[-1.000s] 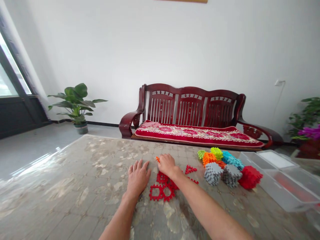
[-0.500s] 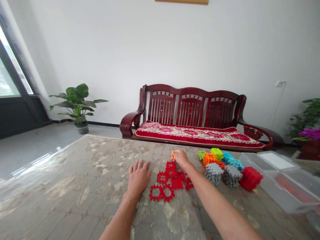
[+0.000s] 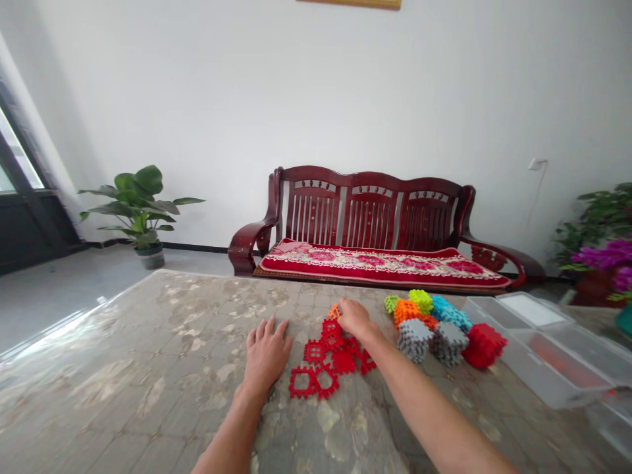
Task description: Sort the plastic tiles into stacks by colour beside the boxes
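Observation:
Several flat red toothed puzzle pieces (image 3: 326,359) lie joined together on the patterned table (image 3: 148,368). My left hand (image 3: 265,355) rests flat on the table just left of them, fingers stretched out. My right hand (image 3: 353,316) reaches to the far end of the red cluster. Its fingers are closed on a small orange piece (image 3: 335,311) at the cluster's top edge.
Stacks of toothed pieces stand to the right: grey (image 3: 413,339), red (image 3: 484,344), orange (image 3: 409,311), blue (image 3: 448,312) and green (image 3: 421,299). A clear plastic box (image 3: 553,359) with its lid sits at the far right. Beyond the table are a wooden bench (image 3: 375,230) and potted plants (image 3: 135,207).
My right hand swung right and farther out carrying the orange piece, uncovering the red cluster, and now sets it at the cluster's far edge. My left hand stayed flat.

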